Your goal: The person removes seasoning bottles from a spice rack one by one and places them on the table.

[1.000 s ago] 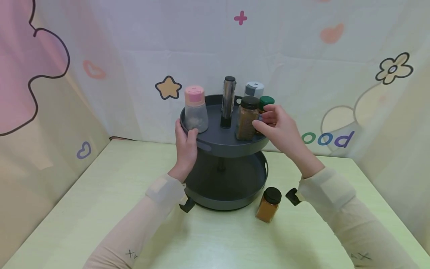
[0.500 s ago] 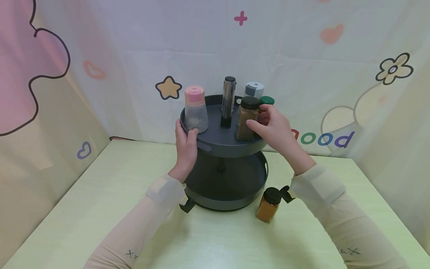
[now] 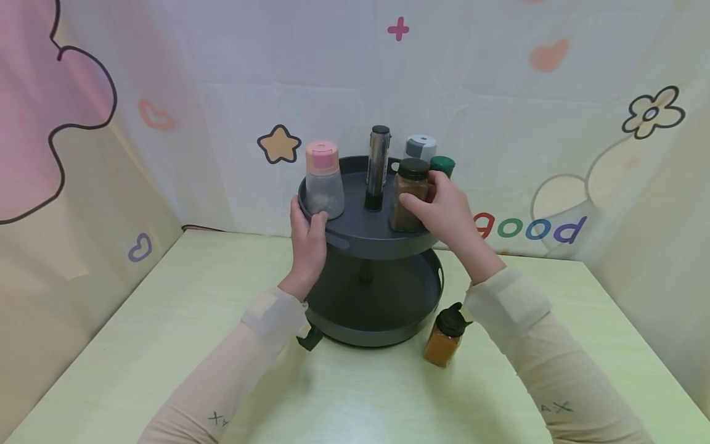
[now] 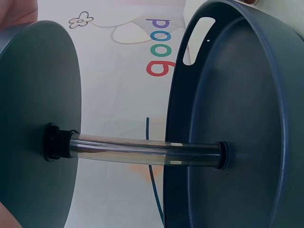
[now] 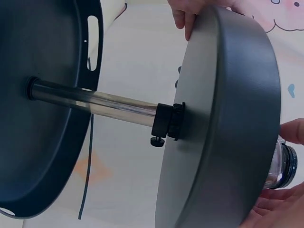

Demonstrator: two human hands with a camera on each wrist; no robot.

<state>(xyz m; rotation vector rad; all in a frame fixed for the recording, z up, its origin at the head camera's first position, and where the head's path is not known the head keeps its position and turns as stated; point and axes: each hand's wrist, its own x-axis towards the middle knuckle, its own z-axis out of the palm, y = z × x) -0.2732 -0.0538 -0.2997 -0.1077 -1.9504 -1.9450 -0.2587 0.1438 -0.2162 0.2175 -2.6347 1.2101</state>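
Observation:
In the head view my left hand (image 3: 308, 250) grips the rim of the upper tray of a dark grey two-tier rack (image 3: 383, 246), thumb over the edge; its fingertips (image 5: 188, 21) show beneath that tray in the right wrist view. Beside the thumb stands a clear shaker bottle (image 3: 324, 191) with a pink cap. My right hand (image 3: 450, 213) holds a brown spice jar (image 3: 407, 213) with a black lid on the upper tray, thumb on its front, fingers partly hidden behind it. A green-capped jar (image 3: 442, 165) and a grey-and-white-capped bottle (image 3: 420, 147) stand behind it, partly hidden.
An orange-brown spice jar (image 3: 442, 345) with a black lid stands on the pale table (image 3: 355, 401), right of the lower tray and close to my right wrist's camera mount. A metal post (image 3: 378, 163) rises through the upper tray. A printed cloth (image 3: 222, 123) hangs behind.
My right hand has moved left from beside the green-capped jar onto the brown spice jar, its thumb now across the front. The left hand and rack have stayed in place.

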